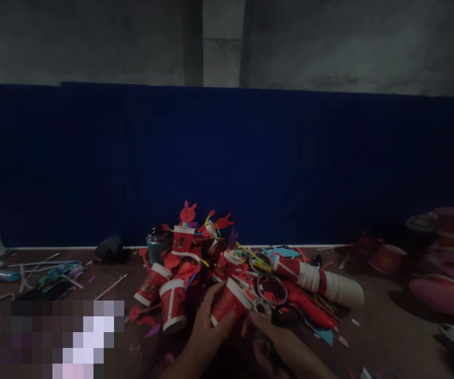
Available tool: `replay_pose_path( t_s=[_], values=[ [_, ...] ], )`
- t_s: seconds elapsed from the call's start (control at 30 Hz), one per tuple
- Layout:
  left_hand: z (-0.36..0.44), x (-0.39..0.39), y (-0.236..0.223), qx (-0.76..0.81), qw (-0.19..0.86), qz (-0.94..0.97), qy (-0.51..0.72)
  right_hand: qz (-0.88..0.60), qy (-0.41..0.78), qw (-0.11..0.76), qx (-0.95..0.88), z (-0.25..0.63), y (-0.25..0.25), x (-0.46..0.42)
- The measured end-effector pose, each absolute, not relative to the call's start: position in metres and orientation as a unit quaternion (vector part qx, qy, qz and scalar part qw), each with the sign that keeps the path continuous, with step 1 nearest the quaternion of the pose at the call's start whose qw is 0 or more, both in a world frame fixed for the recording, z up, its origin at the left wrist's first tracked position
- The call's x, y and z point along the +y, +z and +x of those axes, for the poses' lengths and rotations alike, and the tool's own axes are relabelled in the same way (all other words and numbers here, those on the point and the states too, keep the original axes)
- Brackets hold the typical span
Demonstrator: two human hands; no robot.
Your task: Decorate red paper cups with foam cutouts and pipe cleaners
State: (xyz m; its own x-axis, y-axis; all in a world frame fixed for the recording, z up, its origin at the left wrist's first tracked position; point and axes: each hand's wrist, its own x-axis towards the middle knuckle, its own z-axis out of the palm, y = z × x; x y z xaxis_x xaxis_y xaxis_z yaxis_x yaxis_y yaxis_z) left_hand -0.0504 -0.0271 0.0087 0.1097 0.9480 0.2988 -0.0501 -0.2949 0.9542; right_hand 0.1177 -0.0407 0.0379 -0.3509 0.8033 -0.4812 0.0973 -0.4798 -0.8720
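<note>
My left hand (pixel 207 327) wraps a tilted cup (pixel 229 304) near the middle, fingers pressed to its wall. My right hand (pixel 276 337) is just beside it; whether those fingers pinch anything, I can't tell. Beyond, a red cut-out (pixel 187 213) tops a cup that looks done; the stack (pixel 341 289) at right seems left to do. Any print is too small to read.

craft workspace, bare grey wall (pixel 112 42), blue partition (pixel 227 158), table (pixel 385 342) strewn with paper cups (pixel 173 305), scraps (pixel 343 341)
</note>
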Motion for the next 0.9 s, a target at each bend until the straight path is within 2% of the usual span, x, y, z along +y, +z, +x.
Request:
replay_pose_path(
  t_s=[0.1,0.27,0.33,0.43,0.57,0.73,0.8,0.9],
  values=[
    [-0.051,-0.025,0.005,0.4,0.427,0.605,0.541,-0.554,0.607,0.221,-0.525,0.12,0.03,-0.04],
    [-0.05,-0.024,0.009,0.443,0.397,0.594,0.541,-0.512,0.323,0.306,-0.735,0.134,0.031,-0.046],
    [-0.05,-0.024,0.011,0.45,0.397,0.587,0.544,-0.518,0.282,0.306,-0.748,0.134,0.034,-0.047],
    [-0.05,-0.025,0.009,0.442,0.418,0.596,0.524,-0.544,0.417,0.326,-0.651,0.129,0.035,-0.046],
    [-0.049,-0.025,0.005,0.428,0.411,0.584,0.554,-0.533,0.591,0.288,-0.533,0.122,0.035,-0.039],
    [-0.049,-0.028,0.012,0.455,0.389,0.563,0.57,-0.372,0.832,0.215,-0.351,0.125,0.04,-0.037],
    [-0.049,-0.029,0.013,0.458,0.378,0.565,0.573,-0.371,0.834,0.215,-0.347,0.124,0.039,-0.037],
    [-0.049,-0.029,0.012,0.465,0.351,0.575,0.575,-0.473,0.722,0.242,-0.442,0.121,0.032,-0.038]
  ],
)
